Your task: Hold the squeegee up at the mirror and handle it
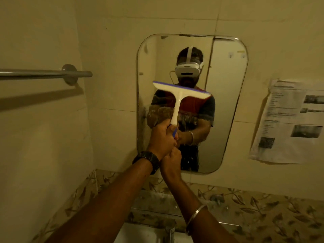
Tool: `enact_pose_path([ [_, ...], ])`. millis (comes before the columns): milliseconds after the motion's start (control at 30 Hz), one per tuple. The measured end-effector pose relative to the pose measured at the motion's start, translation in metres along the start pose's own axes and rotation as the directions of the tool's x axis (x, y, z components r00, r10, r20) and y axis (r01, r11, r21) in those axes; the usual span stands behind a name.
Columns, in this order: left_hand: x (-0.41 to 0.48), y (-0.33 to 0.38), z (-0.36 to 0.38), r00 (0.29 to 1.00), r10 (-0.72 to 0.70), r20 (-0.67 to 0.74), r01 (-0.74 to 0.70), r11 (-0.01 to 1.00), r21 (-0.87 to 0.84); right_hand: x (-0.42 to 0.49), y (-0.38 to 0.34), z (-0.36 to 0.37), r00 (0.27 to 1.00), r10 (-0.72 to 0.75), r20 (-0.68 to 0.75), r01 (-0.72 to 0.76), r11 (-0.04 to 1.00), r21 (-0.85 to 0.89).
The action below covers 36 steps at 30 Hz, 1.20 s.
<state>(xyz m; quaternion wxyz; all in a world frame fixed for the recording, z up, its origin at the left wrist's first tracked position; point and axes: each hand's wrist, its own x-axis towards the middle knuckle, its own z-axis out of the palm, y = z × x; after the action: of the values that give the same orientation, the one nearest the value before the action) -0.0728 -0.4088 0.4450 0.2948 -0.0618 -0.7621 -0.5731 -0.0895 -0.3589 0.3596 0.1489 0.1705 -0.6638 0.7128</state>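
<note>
Before the mirror: both arms reach up and forward, hands stacked.
Left hand (162, 137): fingers curled round the handle of the squeegee (178, 97); dark watch (148, 161) on the wrist.
Right hand (171, 159): just under the left, touching it; its grip is clenched, though on what cannot be told; metal bangle (195, 218) on the forearm.
Squeegee: upright, blade tilted down to the right against the mirror (226, 102).
Nearby: towel rail (45, 73) at left, paper sheet (291, 121) on the wall at right.

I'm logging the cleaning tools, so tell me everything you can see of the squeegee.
The squeegee is white, plastic-looking, T-shaped, with a blue strip along its wide head and blue at the handle's end. It is held up before the wall mirror, head tilted down to the right. The left hand grips its handle; the right hand clasps just below.
</note>
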Motion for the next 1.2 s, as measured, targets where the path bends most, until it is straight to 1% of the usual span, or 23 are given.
enact_pose_path([
  [100, -0.009, 0.009, -0.003, 1.000, 0.020, 0.024, -0.018, 0.998, -0.068, -0.007, -0.001, -0.006, 0.999, -0.040, -0.020, 0.040, 0.999, 0.009],
  [167, 0.000, 0.030, -0.007, 0.996, 0.080, 0.031, -0.077, 0.992, -0.102, 0.005, -0.017, -0.009, 0.996, -0.083, -0.040, 0.084, 0.996, 0.023],
  [233, 0.016, 0.053, -0.009, 0.989, 0.141, 0.045, -0.135, 0.985, -0.104, 0.023, -0.040, -0.011, 0.990, -0.142, -0.025, 0.143, 0.988, 0.053],
  [300, 0.034, 0.075, -0.012, 0.986, 0.164, 0.041, -0.159, 0.981, -0.109, 0.041, -0.066, -0.010, 0.982, -0.187, -0.001, 0.186, 0.978, 0.097],
  [400, 0.058, 0.089, -0.019, 0.987, 0.163, 0.005, -0.161, 0.979, -0.126, 0.061, -0.088, 0.000, 0.981, -0.191, 0.021, 0.187, 0.975, 0.119],
  [567, 0.064, 0.070, -0.030, 0.989, 0.124, -0.077, -0.136, 0.974, -0.180, 0.067, -0.077, 0.021, 0.980, -0.189, 0.062, 0.185, 0.980, 0.069],
  [633, 0.055, 0.052, -0.034, 0.991, 0.082, -0.104, -0.102, 0.974, -0.203, 0.060, -0.061, 0.025, 0.984, -0.157, 0.082, 0.157, 0.988, 0.010],
  [733, 0.041, 0.024, -0.034, 0.993, 0.041, -0.108, -0.064, 0.974, -0.219, 0.047, -0.033, 0.027, 0.993, -0.097, 0.067, 0.103, 0.991, -0.086],
  [833, 0.026, -0.003, -0.026, 0.992, -0.002, -0.126, -0.025, 0.977, -0.212, 0.035, -0.005, 0.023, 0.998, -0.021, 0.055, 0.030, 0.987, -0.156],
  [933, 0.007, -0.024, -0.015, 0.990, -0.034, -0.136, 0.006, 0.981, -0.196, 0.020, 0.019, 0.012, 0.999, 0.015, 0.045, -0.004, 0.973, -0.229],
  [1067, -0.013, -0.024, -0.011, 0.991, -0.046, -0.128, 0.018, 0.977, -0.213, 0.004, 0.024, 0.001, 0.998, -0.031, 0.058, 0.044, 0.972, -0.230],
  [1200, -0.001, 0.001, -0.022, 0.992, 0.002, -0.128, -0.041, 0.952, -0.302, 0.010, -0.015, 0.001, 0.983, -0.176, 0.046, 0.182, 0.960, -0.211],
])
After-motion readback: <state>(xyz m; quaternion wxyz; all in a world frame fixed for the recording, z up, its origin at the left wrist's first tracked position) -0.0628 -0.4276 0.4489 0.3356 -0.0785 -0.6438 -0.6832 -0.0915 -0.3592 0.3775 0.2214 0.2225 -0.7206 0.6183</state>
